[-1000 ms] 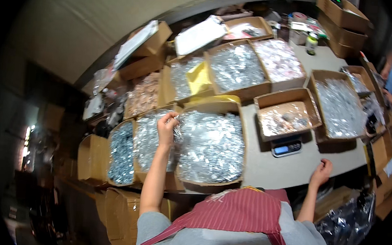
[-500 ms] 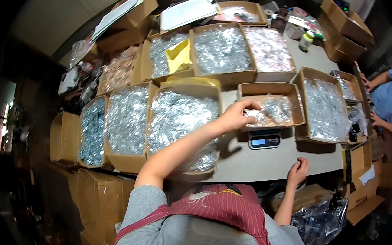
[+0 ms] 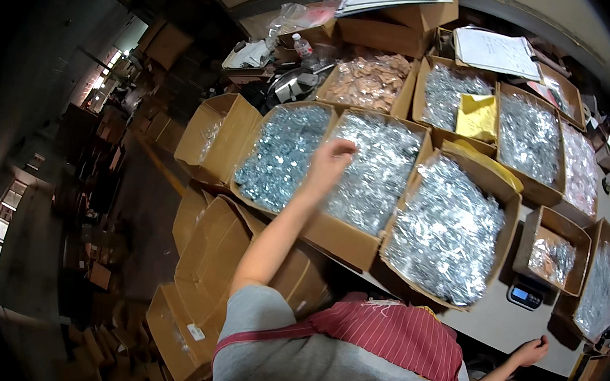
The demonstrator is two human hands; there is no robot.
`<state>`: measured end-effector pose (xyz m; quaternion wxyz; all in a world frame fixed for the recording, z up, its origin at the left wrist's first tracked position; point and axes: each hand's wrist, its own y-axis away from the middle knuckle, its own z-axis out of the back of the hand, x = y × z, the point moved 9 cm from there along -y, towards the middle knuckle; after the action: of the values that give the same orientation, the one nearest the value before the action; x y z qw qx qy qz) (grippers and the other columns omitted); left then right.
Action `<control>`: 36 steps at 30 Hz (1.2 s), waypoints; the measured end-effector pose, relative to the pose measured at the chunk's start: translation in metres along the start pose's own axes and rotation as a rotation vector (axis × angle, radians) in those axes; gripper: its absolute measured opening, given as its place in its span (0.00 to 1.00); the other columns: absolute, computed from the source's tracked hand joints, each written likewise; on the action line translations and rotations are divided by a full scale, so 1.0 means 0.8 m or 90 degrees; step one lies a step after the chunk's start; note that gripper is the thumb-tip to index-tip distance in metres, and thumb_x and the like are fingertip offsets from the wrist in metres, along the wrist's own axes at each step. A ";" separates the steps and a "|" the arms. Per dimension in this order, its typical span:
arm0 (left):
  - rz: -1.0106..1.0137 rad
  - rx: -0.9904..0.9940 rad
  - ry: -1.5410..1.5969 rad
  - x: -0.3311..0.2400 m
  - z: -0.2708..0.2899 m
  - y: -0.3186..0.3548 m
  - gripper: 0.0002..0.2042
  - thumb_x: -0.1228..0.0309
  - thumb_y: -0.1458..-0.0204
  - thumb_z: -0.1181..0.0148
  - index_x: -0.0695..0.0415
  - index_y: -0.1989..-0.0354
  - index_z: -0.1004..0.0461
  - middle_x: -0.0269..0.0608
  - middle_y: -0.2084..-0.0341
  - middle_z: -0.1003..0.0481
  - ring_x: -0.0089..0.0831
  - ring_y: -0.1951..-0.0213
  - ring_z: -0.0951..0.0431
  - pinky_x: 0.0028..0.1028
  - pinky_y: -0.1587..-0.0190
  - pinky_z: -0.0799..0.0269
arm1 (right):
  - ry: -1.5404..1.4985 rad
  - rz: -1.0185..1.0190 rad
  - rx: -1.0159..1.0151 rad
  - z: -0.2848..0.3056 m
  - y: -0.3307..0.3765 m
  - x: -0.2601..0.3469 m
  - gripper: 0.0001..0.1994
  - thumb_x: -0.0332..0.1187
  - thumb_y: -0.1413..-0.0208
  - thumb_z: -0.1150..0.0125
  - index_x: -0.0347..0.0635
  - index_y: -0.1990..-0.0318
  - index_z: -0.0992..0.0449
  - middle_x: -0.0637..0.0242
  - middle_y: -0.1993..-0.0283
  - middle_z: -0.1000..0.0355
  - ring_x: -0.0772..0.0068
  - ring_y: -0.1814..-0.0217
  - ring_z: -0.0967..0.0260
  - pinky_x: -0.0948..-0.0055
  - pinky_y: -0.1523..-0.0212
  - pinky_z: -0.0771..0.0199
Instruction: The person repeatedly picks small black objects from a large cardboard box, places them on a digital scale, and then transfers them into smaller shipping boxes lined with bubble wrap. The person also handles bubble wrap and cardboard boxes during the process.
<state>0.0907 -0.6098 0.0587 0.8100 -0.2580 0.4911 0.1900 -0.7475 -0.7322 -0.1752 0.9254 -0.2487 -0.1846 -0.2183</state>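
Observation:
My left hand (image 3: 331, 162) reaches over the boxes on the left, above the border between a box of bluish clear packets (image 3: 283, 152) and a box of silvery clear packets (image 3: 375, 171). Motion blurs its fingers, and I cannot make out anything in them. My right hand (image 3: 532, 352) rests at the table's front edge, fingers curled in, with nothing visible in it. Farther up, a small cardboard box (image 3: 538, 276) holding a few clear packets sits on a digital scale (image 3: 526, 295) with a lit screen.
A large box of shiny packets (image 3: 450, 232) stands between my hands. Behind are a box of brown packets (image 3: 373, 80), a yellow bag (image 3: 477, 117) and paper sheets (image 3: 495, 51). Empty cartons (image 3: 202, 283) are stacked at the lower left, beside the floor.
My left hand has left the small box on the scale and swung left over the packet boxes. The view has turned left. My right hand stays near the table edge.

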 end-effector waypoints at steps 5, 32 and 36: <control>0.116 -0.116 -0.537 0.209 0.207 -0.069 0.22 0.59 0.52 0.35 0.64 0.53 0.24 0.53 0.54 0.24 0.48 0.52 0.23 0.42 0.50 0.27 | 0.077 0.009 -0.093 -0.007 0.063 0.032 0.13 0.36 0.44 0.50 0.48 0.56 0.20 0.62 0.52 0.24 0.55 0.47 0.30 0.54 0.43 0.39; 0.224 -0.063 -0.240 0.353 0.637 -0.067 0.15 0.66 0.58 0.31 0.62 0.63 0.19 0.39 0.74 0.19 0.33 0.68 0.19 0.35 0.60 0.25 | 0.223 0.043 0.035 -0.082 0.250 0.213 0.22 0.41 0.42 0.45 0.44 0.42 0.33 0.58 0.42 0.32 0.50 0.39 0.36 0.55 0.39 0.37; 0.116 -0.218 0.000 0.270 0.616 -0.083 0.09 0.67 0.52 0.37 0.60 0.69 0.19 0.39 0.73 0.20 0.28 0.69 0.21 0.29 0.64 0.26 | 0.212 0.086 -0.001 -0.024 0.266 0.252 0.19 0.38 0.40 0.48 0.44 0.42 0.32 0.56 0.42 0.32 0.48 0.40 0.36 0.55 0.41 0.36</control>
<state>0.5681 -0.3532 0.0706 0.7336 -0.3462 0.4733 0.3435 -0.4690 -0.6394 -0.1808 0.9557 -0.2213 -0.0114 -0.1937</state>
